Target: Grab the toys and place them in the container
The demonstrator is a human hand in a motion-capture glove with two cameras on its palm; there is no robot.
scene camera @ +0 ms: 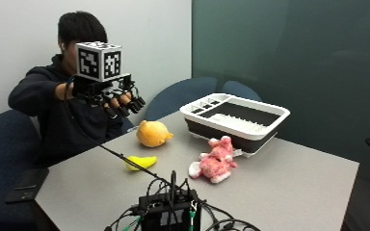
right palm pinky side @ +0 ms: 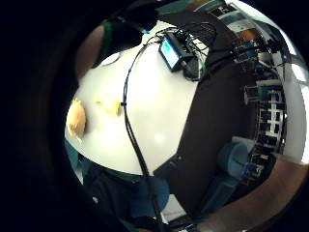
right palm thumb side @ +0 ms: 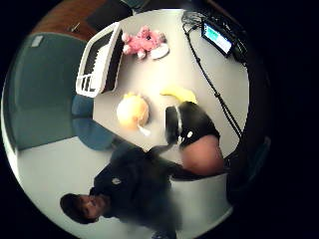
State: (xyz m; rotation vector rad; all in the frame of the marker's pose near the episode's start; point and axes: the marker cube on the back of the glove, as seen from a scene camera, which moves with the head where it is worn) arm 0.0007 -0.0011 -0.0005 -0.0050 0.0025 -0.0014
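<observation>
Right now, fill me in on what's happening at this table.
A person sits at the table with the gloved right hand raised in the air above it, fingers loosely curled, holding nothing. Three toys lie on the table, none picked up yet: an orange plush, a yellow banana and a pink plush. The white and black container stands beside the pink plush, with no toy visible in it.
</observation>
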